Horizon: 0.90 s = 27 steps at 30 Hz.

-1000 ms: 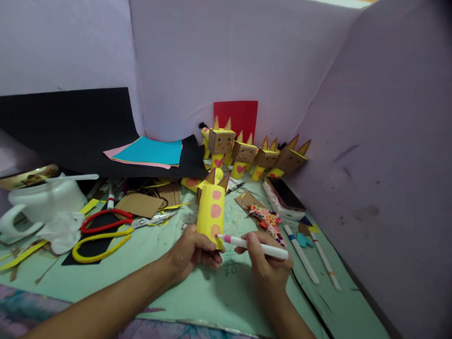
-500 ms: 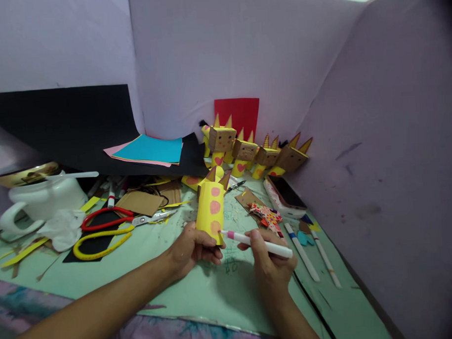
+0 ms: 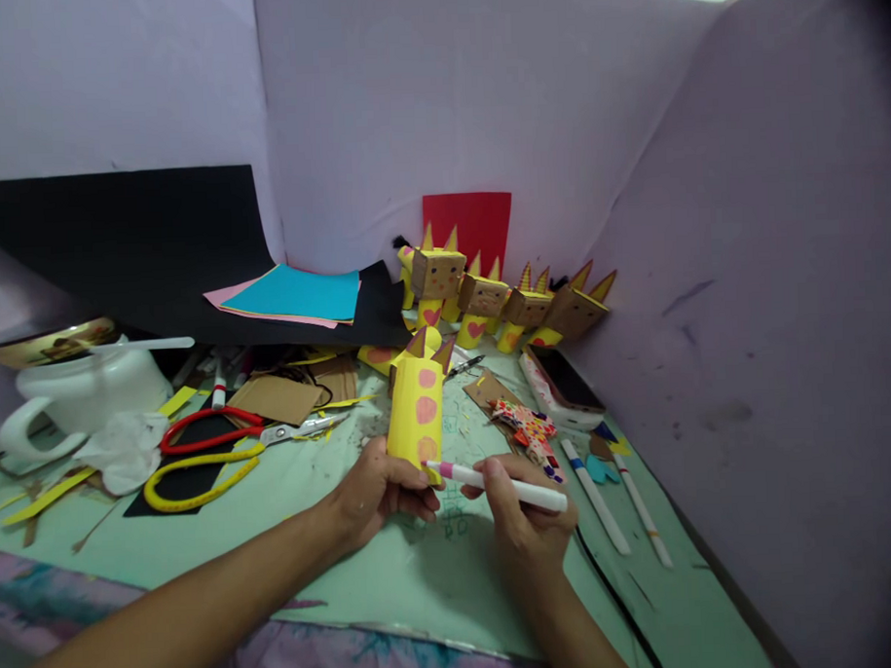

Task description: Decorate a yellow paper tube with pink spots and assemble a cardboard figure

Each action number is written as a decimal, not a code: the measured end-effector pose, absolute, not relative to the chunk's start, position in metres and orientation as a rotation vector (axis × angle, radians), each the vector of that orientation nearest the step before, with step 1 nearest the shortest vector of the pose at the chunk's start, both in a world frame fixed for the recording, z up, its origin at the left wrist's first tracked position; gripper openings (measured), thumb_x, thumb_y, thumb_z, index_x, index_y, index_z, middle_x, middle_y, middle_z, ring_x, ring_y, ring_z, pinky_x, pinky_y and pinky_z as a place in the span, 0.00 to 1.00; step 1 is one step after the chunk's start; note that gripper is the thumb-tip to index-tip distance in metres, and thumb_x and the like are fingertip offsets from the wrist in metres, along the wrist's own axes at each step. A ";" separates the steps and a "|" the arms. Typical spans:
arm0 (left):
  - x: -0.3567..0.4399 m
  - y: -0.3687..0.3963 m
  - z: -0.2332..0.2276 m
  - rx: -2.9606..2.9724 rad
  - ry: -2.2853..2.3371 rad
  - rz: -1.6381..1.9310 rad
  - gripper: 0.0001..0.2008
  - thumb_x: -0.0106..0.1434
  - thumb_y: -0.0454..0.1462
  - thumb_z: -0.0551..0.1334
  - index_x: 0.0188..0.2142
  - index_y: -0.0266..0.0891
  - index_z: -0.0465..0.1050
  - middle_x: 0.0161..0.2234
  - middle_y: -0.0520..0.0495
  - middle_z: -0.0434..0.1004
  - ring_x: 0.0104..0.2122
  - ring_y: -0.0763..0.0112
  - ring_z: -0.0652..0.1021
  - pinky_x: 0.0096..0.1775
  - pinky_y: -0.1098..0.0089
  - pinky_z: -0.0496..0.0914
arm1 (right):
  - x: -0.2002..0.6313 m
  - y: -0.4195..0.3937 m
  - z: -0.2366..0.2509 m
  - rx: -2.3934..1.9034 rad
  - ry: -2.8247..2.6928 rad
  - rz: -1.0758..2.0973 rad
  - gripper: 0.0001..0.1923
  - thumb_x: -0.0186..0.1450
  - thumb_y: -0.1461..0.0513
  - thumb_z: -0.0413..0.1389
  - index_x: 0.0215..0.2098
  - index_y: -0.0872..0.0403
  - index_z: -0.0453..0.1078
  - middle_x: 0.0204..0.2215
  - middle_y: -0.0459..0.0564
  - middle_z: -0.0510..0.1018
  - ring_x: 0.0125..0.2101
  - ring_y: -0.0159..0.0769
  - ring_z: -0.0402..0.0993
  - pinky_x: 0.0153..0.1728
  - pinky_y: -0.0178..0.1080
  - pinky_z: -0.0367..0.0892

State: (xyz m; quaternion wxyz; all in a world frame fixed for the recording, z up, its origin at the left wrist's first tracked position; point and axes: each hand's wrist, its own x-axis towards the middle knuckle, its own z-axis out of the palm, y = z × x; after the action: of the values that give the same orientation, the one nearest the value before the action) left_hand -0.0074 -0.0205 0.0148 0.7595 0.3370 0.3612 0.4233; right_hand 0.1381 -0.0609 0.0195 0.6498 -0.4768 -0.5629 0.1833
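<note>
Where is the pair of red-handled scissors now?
The red-handled scissors lie left of centre on the green mat, between the white jug and the yellow tube.

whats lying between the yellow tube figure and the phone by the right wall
In the head view, a brown card scrap and a dotted paper star lie between the yellow tube figure and the phone.

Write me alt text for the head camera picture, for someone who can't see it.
The left hand steadies a yellow paper tube with pink dots while the right hand presses a pink-tipped marker to its base. Around them on the green table lie scissors, paper scraps and a row of cardboard-headed figures.
</note>
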 end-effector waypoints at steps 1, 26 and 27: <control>-0.007 -0.020 0.015 0.735 0.782 0.925 0.09 0.38 0.29 0.63 0.24 0.30 0.73 0.19 0.46 0.75 0.16 0.69 0.74 0.18 0.70 0.71 | 0.139 -0.061 0.019 -1.090 -1.278 0.418 0.16 0.62 0.58 0.55 0.18 0.55 0.70 0.14 0.45 0.72 0.16 0.31 0.68 0.19 0.33 0.62; -0.007 -0.020 0.013 0.730 0.778 0.925 0.10 0.37 0.29 0.62 0.24 0.29 0.74 0.20 0.43 0.77 0.16 0.69 0.74 0.18 0.69 0.71 | 0.138 -0.059 0.016 -1.089 -1.201 0.421 0.17 0.62 0.56 0.56 0.17 0.55 0.70 0.13 0.44 0.73 0.15 0.31 0.68 0.18 0.33 0.63; -0.007 -0.020 0.014 0.728 0.784 0.922 0.10 0.37 0.29 0.62 0.25 0.29 0.74 0.20 0.43 0.77 0.16 0.69 0.74 0.18 0.69 0.71 | 0.139 -0.058 0.016 -1.085 -1.215 0.409 0.17 0.62 0.57 0.56 0.18 0.55 0.71 0.13 0.45 0.73 0.15 0.31 0.69 0.18 0.32 0.63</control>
State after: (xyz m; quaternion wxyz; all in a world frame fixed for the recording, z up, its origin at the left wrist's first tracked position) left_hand -0.0074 -0.0204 0.0136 0.7607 0.3346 0.3603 0.4238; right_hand 0.1389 -0.0578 0.0158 0.6675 -0.4810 -0.5387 0.1814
